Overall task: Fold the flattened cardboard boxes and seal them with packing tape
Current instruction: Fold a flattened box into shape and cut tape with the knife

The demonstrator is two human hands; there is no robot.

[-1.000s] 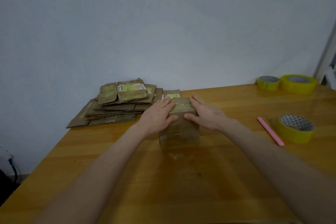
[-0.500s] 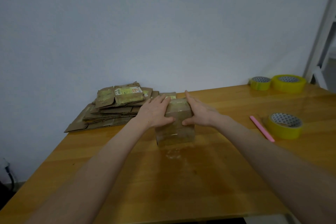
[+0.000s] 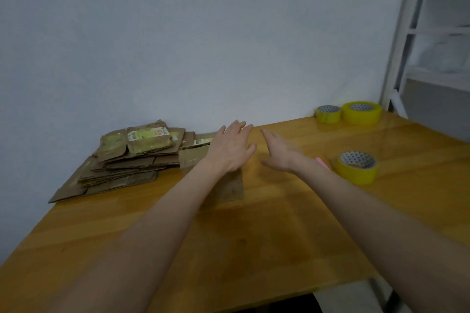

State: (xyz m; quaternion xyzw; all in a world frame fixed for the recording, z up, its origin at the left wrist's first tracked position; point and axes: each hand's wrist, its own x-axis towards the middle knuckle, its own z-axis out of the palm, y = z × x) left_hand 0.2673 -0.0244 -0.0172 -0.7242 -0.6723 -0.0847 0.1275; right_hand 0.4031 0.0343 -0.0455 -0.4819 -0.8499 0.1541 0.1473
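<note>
A small folded cardboard box [image 3: 229,187] stands on the wooden table [image 3: 254,236], mostly hidden behind my left forearm. My left hand [image 3: 232,147] hovers above it with straight fingers spread, holding nothing. My right hand [image 3: 278,152] is lifted to the box's right, fingers straight, also holding nothing. A stack of flattened cardboard boxes [image 3: 127,162] lies at the back left of the table by the wall. One yellow tape roll [image 3: 357,168] sits just right of my right wrist.
Two more yellow tape rolls [image 3: 328,114] [image 3: 361,112] sit at the table's back right corner. A pink pen [image 3: 323,162] lies between my right wrist and the near roll. A white metal rack [image 3: 407,33] stands to the right.
Both hands have let go of the box's top and lifted off it, fingers now spread. The view has swung to the right, showing the rack.
</note>
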